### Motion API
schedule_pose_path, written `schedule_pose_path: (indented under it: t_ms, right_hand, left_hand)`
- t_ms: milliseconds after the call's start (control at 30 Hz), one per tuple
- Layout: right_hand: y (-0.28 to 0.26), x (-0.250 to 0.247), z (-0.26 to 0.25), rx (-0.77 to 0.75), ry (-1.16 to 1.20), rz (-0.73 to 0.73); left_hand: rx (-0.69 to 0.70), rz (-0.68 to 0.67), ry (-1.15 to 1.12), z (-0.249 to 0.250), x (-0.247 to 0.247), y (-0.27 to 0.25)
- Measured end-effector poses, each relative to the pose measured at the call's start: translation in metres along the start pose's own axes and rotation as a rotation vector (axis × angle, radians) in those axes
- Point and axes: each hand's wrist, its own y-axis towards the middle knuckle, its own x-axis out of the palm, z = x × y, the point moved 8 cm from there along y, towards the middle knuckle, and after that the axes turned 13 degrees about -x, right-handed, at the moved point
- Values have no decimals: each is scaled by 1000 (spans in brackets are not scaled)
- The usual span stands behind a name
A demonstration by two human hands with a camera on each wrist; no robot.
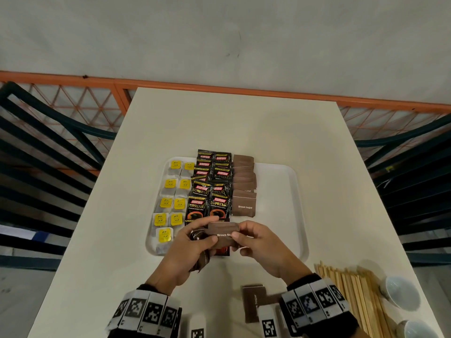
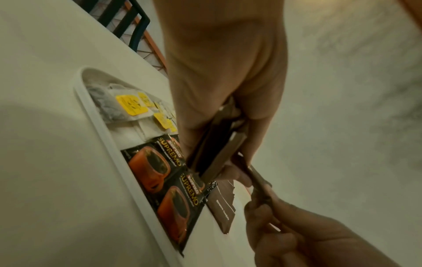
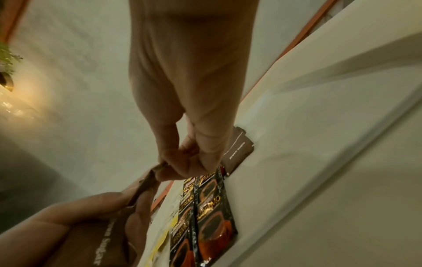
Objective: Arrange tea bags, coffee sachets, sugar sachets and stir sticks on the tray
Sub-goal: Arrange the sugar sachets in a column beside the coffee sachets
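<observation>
- Tea bags [image 1: 170, 203]: yellow-tagged, laid in 2 columns along the left part of the white tray [image 1: 280, 191]; the nearest row holds a single bag.
- Coffee sachets [image 1: 210, 189]: black Kopiko Supremo packs in 2 overlapping columns just right of the tea bags, running from the tray's far rim to its near edge.
- Left hand [image 1: 188, 247]: raised over the near edge of the tray, fingers curled round a small stack of brown sugar sachets [image 1: 202, 262]; the left wrist view shows the stack edge-on between thumb and fingers.
- Top sachet [image 1: 223, 234]: printed "Brown Sugar", held level between both hands above the nearest coffee sachets.
- Right hand [image 1: 258, 245]: thumb and forefinger pinch the right end of that top sachet; the other fingers are curled beneath.
- Sugar column [image 1: 244, 186]: brown sachets overlapping in 1 column just right of the coffee, the nearest one face up and reading "Brown Sugar".
- The right part of the tray is bare.
- Loose sugar sachets [image 1: 253, 301]: a few lying on the cream table [image 1: 219, 123], near the right wrist, off the tray.
- Stir sticks [image 1: 353, 293]: a bundle of wooden sticks on the table, right of the tray's near corner.
- 2 white cups [image 1: 400, 292]: at the table's right near edge, just beside the sticks.
</observation>
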Motion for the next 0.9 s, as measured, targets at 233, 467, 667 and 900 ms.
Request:
schedule_pose_path:
  t_ms: [233, 467, 667, 900]
  right_hand:
    - [10, -45, 11, 29, -36, 266]
    - [30, -73, 26, 38, -263, 477]
    - [37, -75, 25, 33, -403, 528]
    - [31, -76, 22, 30, -415, 568]
  left_hand:
    - [-244, -20, -411, -19, -8, 2]
    - [-396, 19, -559, -31, -20, -6]
    - [-363, 25, -550, -27, -30, -11]
    - [-290, -42, -500, -23, -32, -15]
